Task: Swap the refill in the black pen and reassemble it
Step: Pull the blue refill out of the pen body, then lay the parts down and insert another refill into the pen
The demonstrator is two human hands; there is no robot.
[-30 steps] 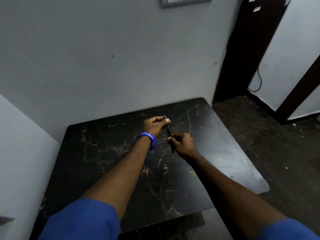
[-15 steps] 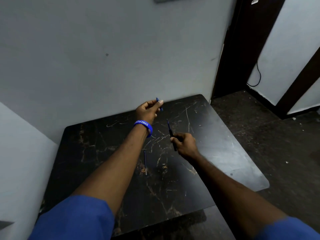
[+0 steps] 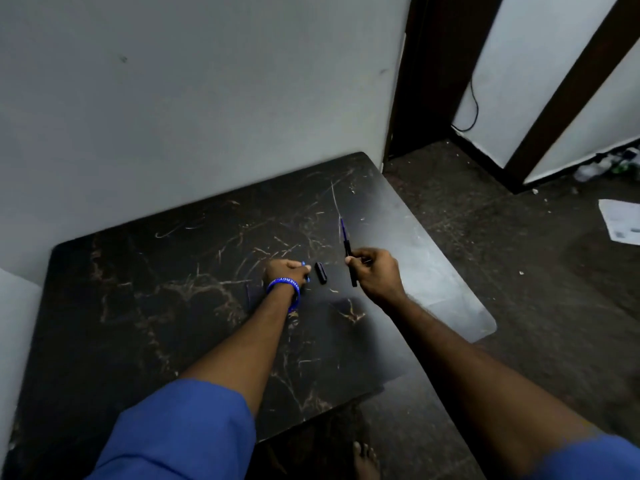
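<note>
My right hand [image 3: 377,275] grips the black pen barrel [image 3: 350,268], held nearly upright above the table. A thin blue refill [image 3: 343,229] sticks out of the barrel's top end. My left hand [image 3: 285,271], with a blue wristband, is down at the dark marble table [image 3: 173,306], fingers closed around a small blue pen part [image 3: 306,271]. A short black pen piece [image 3: 321,272] lies flat on the table between the two hands, just right of my left fingertips. A faint thin line left of my left wrist may be a second refill [image 3: 248,296].
The table stands against a grey wall, with its right edge [image 3: 450,271] open to a dark floor. A sheet of paper [image 3: 621,223] lies on the floor at the far right. A bare foot [image 3: 365,460] shows below the table's front edge.
My left hand has dropped from a raised position to the table, still holding the small blue part. The black piece now lies beside it. My right hand keeps the barrel.
</note>
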